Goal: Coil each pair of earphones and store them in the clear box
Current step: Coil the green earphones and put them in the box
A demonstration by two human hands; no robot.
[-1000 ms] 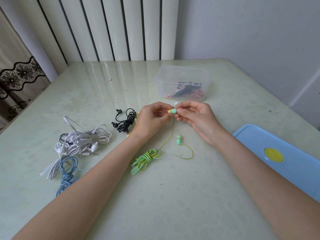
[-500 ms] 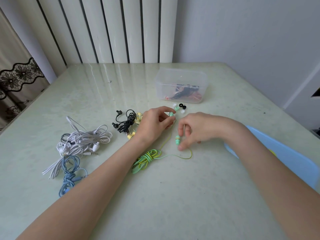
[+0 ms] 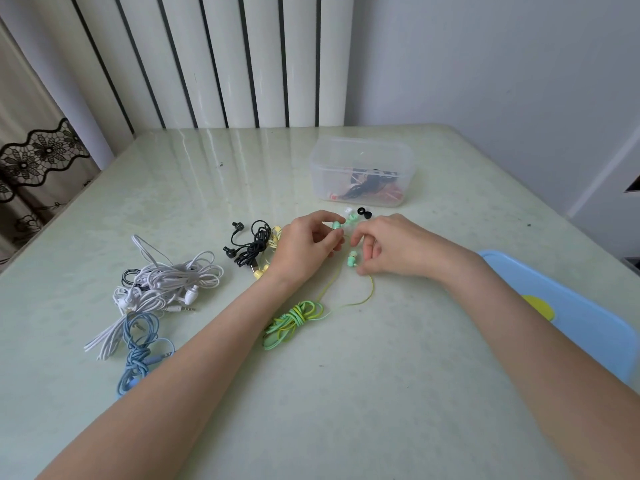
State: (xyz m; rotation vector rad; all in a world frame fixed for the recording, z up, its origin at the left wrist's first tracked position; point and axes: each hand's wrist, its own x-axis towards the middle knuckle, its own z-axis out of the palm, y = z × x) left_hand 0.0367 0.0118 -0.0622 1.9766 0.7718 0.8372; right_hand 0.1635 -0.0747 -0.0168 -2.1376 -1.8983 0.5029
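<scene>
My left hand [image 3: 304,245] pinches one mint-green earbud [image 3: 336,224] between thumb and forefinger. My right hand [image 3: 394,245] hovers with curled fingers around the second green earbud [image 3: 352,259], which lies on the table; whether the fingertips grip it is unclear. The green-yellow cable runs down to its coiled bundle [image 3: 294,320]. The clear box [image 3: 362,169] stands behind the hands with black and pink earphones inside. Black earphones [image 3: 251,245], a yellow pair [image 3: 273,237], a white tangle [image 3: 166,285] and a blue pair [image 3: 142,351] lie to the left.
Loose ear tips, white [image 3: 348,210], green [image 3: 353,218] and black [image 3: 363,213], lie between the hands and the box. The blue lid [image 3: 571,313] with a yellow spot rests at the right table edge. A wall and radiator stand behind the table.
My right hand let go of the earbud held by the left hand and dropped to the second earbud on the table. The left hand kept its earbud.
</scene>
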